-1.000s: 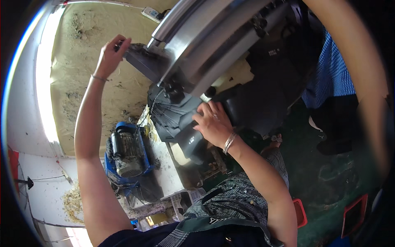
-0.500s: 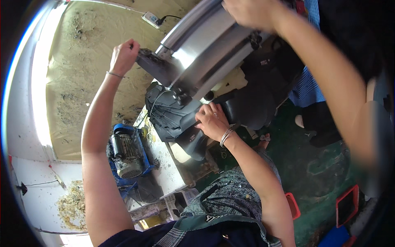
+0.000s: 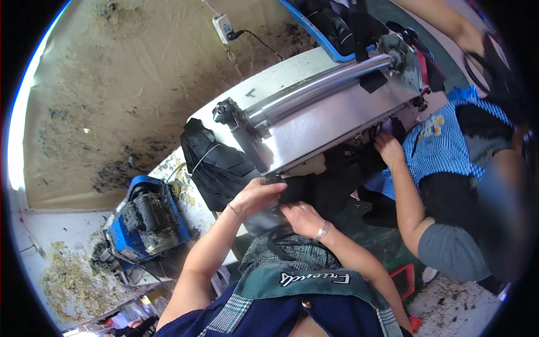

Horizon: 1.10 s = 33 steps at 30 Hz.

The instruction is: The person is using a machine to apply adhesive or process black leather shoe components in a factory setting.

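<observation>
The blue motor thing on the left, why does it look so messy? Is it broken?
The blue motor is caked in grey fluff and dust, with more scraps piled on the floor beside it. It looks dirty; whether it is broken cannot be told.

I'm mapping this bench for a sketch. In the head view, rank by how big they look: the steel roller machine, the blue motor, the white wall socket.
1. Steel roller machine, largest by far.
2. Blue motor, though it sits nearer the camera.
3. White wall socket, smallest.

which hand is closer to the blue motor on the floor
Left. The left hand is nearer the blue motor, up and to its right; the right hand is farther right, both on black fabric.
</observation>
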Motion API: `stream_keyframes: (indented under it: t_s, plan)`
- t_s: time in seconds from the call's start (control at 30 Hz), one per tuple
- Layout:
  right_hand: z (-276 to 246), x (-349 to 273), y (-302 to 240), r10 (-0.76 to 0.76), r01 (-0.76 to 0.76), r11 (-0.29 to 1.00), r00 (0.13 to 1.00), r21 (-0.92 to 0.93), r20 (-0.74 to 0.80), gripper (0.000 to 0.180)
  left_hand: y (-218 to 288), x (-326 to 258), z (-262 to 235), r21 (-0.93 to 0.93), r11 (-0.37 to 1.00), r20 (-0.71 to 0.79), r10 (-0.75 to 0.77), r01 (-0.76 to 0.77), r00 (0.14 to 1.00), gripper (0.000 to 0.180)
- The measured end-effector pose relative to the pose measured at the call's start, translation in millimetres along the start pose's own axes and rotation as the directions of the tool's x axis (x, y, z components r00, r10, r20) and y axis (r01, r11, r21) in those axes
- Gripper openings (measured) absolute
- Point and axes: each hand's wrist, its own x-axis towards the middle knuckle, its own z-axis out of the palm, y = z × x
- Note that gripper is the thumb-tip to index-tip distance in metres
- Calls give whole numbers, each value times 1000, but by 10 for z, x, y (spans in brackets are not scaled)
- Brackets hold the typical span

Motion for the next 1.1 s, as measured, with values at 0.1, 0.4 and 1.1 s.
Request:
stream_keyframes:
  t_s: [0.1, 0.4, 1.1]
  plan:
    - [-325, -295, -67, 289, -358, 898, 918, 255, 272, 22, 50, 85, 154, -146, 988, 1, -58, 57, 998, 17]
    - [-695, -12, -167, 157, -199, 977, 920, 81, 358, 29, 41, 174, 264, 13, 999, -306, -29, 34, 951, 8]
    - [-1779, 178, 551, 543, -105, 590, 786, 801, -297, 21, 1612, -324, 743, 880, 10, 193, 907, -475, 375, 20]
